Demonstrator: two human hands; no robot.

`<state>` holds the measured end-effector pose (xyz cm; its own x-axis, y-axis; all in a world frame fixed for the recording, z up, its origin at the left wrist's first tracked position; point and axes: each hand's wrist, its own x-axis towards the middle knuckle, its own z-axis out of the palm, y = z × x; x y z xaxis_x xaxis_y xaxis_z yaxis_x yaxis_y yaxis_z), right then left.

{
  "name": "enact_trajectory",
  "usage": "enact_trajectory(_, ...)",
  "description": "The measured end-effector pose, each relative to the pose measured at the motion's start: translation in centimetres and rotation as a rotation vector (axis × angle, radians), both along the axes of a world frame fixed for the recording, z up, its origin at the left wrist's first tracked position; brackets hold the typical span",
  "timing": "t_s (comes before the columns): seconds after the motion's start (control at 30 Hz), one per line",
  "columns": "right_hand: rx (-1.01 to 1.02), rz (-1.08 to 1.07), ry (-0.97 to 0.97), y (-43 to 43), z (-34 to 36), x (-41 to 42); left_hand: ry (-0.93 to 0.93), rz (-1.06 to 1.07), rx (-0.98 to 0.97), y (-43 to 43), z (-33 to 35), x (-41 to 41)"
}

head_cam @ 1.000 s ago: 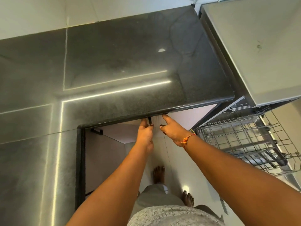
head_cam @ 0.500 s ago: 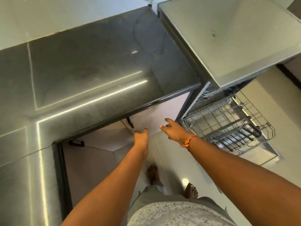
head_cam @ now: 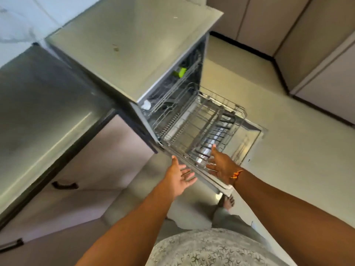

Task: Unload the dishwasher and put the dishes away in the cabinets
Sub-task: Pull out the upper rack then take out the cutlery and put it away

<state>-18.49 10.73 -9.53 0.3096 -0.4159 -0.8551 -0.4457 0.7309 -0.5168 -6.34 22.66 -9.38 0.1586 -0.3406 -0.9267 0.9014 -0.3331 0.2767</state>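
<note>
Two hands: the left hand point(head_cam: 178, 175) and the right hand point(head_cam: 221, 166) are both reaching toward the pulled-out rack point(head_cam: 201, 127), neither holding anything.
Left fingers: they are spreading loose and relaxed, palm turned up, just short of the rack's near edge.
Right fingers: they are splaying straight over the rack's near corner; an orange thread point(head_cam: 235, 174) is circling the wrist.
Rack position: the wire basket is sitting drawn out over the lowered door point(head_cam: 249, 139) of the dishwasher point(head_cam: 134, 45).
Dishes: a green item point(head_cam: 179, 72) is lying in the upper level inside; blur is hiding what else is loaded.
Surroundings: the dark counter point(head_cam: 38, 102) is running left of the dishwasher, with a cabinet door point(head_cam: 99, 160) and its black handle point(head_cam: 64, 185) below.
</note>
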Motion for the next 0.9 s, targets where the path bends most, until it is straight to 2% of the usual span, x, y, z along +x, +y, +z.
enact_trajectory(0.27, 0.058, -0.28, -0.029, -10.3, -1.4, -14.2, 0.082, -0.091, 0.004, -11.7, 1.1, -11.0)
enact_trajectory(0.47, 0.103, -0.348, -0.011, -14.1, -3.6, -15.7, 0.093, -0.123, 0.095, -16.2, -1.6, -12.8)
enact_trajectory(0.63, 0.158, -0.388, 0.032, -17.3, -8.8, -13.1, 0.111, -0.068, 0.19, -19.4, -8.8, -12.3)
enact_trajectory(0.77, 0.182, -0.341, 0.099, -20.2, -16.4, -9.8, 0.131, 0.026, 0.315, -21.5, -17.4, -11.6)
enact_trajectory(0.9, 0.174, -0.281, 0.13, -23.2, -24.5, -6.5, 0.255, 0.183, 0.344, -23.6, -24.0, -10.2)
